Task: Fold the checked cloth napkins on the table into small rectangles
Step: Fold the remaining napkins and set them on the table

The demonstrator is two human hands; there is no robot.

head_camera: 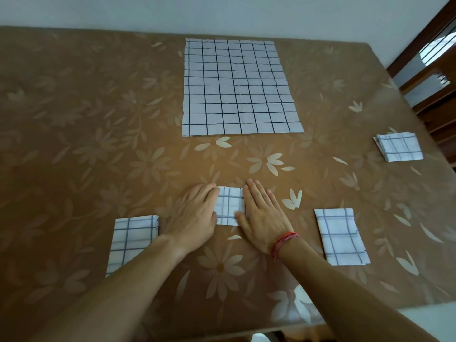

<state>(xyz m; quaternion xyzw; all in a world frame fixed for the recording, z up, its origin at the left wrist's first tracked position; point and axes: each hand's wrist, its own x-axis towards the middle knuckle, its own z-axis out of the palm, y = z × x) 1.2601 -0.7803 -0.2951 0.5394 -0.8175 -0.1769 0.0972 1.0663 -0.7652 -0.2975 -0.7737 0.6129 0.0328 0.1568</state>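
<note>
Surface: brown flower-patterned surface (pixel 98 119), large white checked cloth napkin (pixel 237 87) spread flat.
Grip: left hand (pixel 195 215) and right hand (pixel 264 218), fingers straight, press small folded checked napkin (pixel 229 206).

so both arms are bare and come in from the bottom corners; left forearm (pixel 118 275) from the lower left, right forearm (pixel 345 280) from the lower right, and they angle in toward each other; left hand (pixel 195 215) is palm down and flat, fingers (pixel 209 190) straight and close together, pointing away from the body and a bit to the right; right hand (pixel 262 215) is the same deal, palm down, fingers straight, leaning slightly left; its thumb (pixel 240 218) sticks out toward the left hand; hands sit side by side with a narrow gap, not touching; red thread band (pixel 283 244) round the right wrist
</note>
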